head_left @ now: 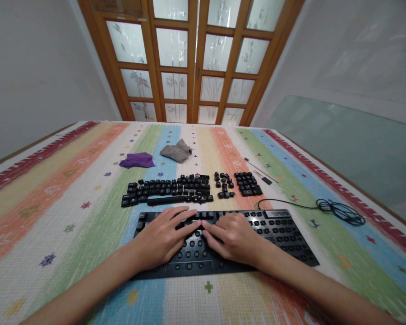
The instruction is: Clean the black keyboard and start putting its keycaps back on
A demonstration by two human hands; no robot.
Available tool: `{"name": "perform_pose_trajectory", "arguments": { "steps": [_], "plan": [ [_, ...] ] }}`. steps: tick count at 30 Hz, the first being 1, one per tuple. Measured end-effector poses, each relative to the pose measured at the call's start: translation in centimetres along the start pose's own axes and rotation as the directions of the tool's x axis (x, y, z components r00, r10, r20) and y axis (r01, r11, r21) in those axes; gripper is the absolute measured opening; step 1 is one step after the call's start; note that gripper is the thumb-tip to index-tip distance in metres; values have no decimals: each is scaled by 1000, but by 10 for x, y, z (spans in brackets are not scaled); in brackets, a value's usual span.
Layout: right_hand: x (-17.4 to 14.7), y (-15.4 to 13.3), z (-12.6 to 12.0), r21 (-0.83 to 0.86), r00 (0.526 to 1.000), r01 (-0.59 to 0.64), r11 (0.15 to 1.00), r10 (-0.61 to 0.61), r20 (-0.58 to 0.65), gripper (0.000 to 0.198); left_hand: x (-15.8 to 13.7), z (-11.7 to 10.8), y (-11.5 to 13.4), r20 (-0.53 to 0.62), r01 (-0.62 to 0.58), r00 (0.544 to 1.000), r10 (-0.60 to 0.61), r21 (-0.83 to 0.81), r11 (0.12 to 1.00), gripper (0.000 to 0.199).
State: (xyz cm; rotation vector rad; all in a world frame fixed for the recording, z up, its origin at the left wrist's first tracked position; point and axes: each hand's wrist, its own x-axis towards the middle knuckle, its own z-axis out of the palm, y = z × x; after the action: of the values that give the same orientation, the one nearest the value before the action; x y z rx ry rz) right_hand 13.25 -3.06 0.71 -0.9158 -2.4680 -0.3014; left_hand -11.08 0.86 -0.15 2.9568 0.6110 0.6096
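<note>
A black keyboard [192, 266] lies flat in front of me, with many bare key sockets and some keycaps along its upper rows. My left hand [165, 232] rests over its left half, fingers stretched out, the index fingertip touching near the upper middle. My right hand [235, 234] comes from the right with its fingers curled. Its index finger and thumb are close together at the same spot, meeting the left index fingertip. Whatever is between them is too small to make out. Loose black keycaps [165, 187] lie in rows just behind the keyboard.
Number-pad keycaps [246, 184] and a smaller group of keycaps [223, 185] sit behind the keyboard. Further back lie a purple cloth [137, 160] and a grey cloth [176, 152]. A thin rod [262, 169] and a coiled cable [340, 211] are at right on the striped tablecloth [88, 225].
</note>
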Motion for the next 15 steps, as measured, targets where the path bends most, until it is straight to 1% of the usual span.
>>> {"name": "perform_pose_trajectory", "arguments": {
  "steps": [2, 6, 8, 10, 12, 15],
  "plan": [
    [0, -5, 0, -49, 999, -22, 999, 24, 30, 33, 0, 1, 0, 3, -1, 1000, 1, -8, 1000, 50],
    [-1, -16, 3, -180, 994, 90, 980, -76, 84, 49, -1, 2, -1, 5, -17, 1000, 17, -17, 1000, 49],
    [-1, -13, 4, -147, 994, 91, 985, -81, 71, 50, -1, 2, -1, 4, -16, 1000, 16, -10, 1000, 48],
    [0, -6, 2, -47, 998, 32, 998, -29, 57, 46, 0, 1, -1, 6, -14, 1000, 14, -1, 1000, 49],
    [0, 1, 0, 34, 997, -20, 999, 18, 69, 41, 0, 1, -1, 3, -10, 1000, 10, 1, 1000, 50],
    [0, 2, -2, 44, 995, -13, 999, 9, 100, 42, -1, 0, 0, 2, -5, 1000, 5, -3, 1000, 50]
  ]
}}
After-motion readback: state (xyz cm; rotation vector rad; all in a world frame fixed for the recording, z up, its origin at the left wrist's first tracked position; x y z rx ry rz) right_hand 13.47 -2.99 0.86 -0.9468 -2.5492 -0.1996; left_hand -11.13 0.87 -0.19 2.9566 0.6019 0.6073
